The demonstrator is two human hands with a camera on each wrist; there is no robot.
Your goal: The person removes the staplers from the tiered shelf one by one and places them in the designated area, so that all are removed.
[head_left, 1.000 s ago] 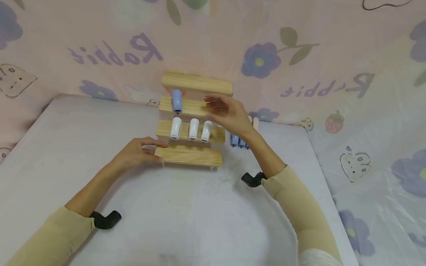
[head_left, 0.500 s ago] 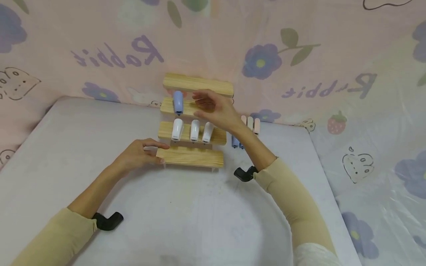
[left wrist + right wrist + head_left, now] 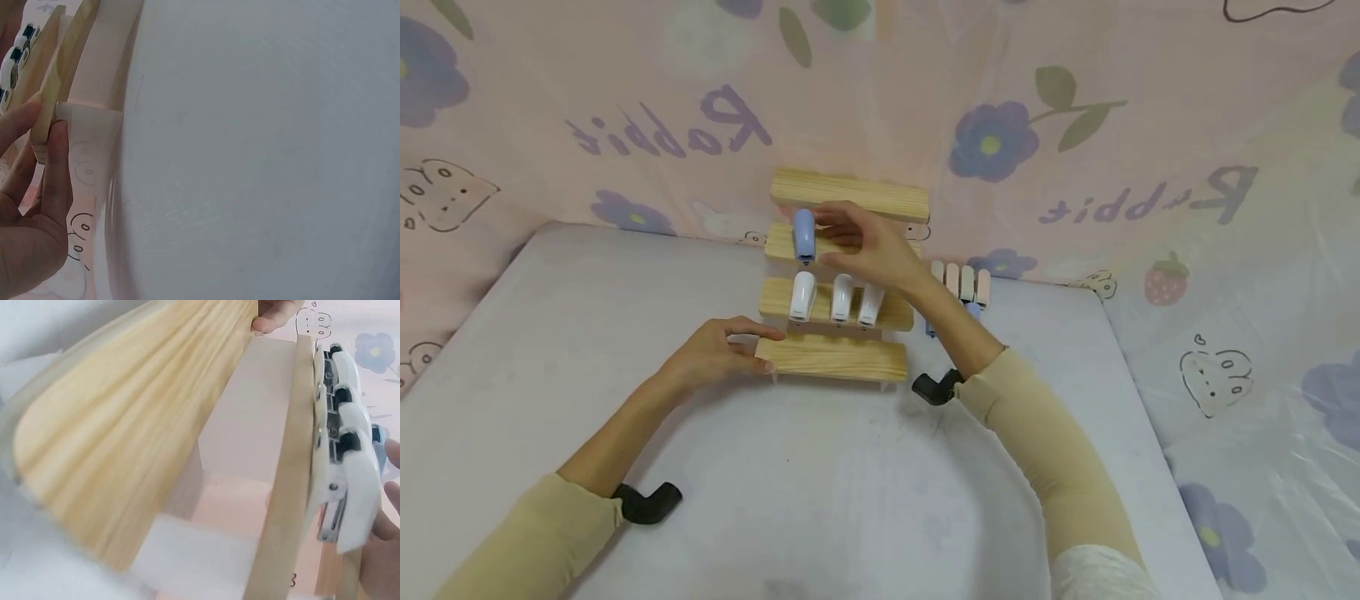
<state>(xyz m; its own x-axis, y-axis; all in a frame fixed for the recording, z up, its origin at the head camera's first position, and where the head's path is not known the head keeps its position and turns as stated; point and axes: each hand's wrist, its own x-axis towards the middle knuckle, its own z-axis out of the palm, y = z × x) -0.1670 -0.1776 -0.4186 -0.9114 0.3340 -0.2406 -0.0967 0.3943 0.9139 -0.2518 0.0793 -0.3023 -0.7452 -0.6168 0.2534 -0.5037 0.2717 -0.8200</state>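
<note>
A stepped wooden display rack [image 3: 831,358] stands against the back wall in the head view. My left hand [image 3: 711,358] pinches the left end of its lowest board, fingers and thumb on opposite faces in the left wrist view. Three white staplers [image 3: 802,297] stand in a row on the second board. On the third board, toward its left, sits a blue stapler [image 3: 804,235]. My right hand [image 3: 880,252] reaches over that board with loosely bent fingers, tips just right of the blue stapler; whether they touch it cannot be told. My right forearm partly hides the rightmost white stapler.
To the right of the rack, partly behind my right forearm, are several more staplers with pink and pale green tops [image 3: 967,283] and blue ones [image 3: 973,310]. The top board [image 3: 850,193] rises behind my right hand. A printed curtain [image 3: 880,100] hangs behind the white table [image 3: 820,500].
My right hand has moved left along the third board toward the blue stapler, uncovering more of the staplers at the right. My left hand keeps its hold on the lowest board.
</note>
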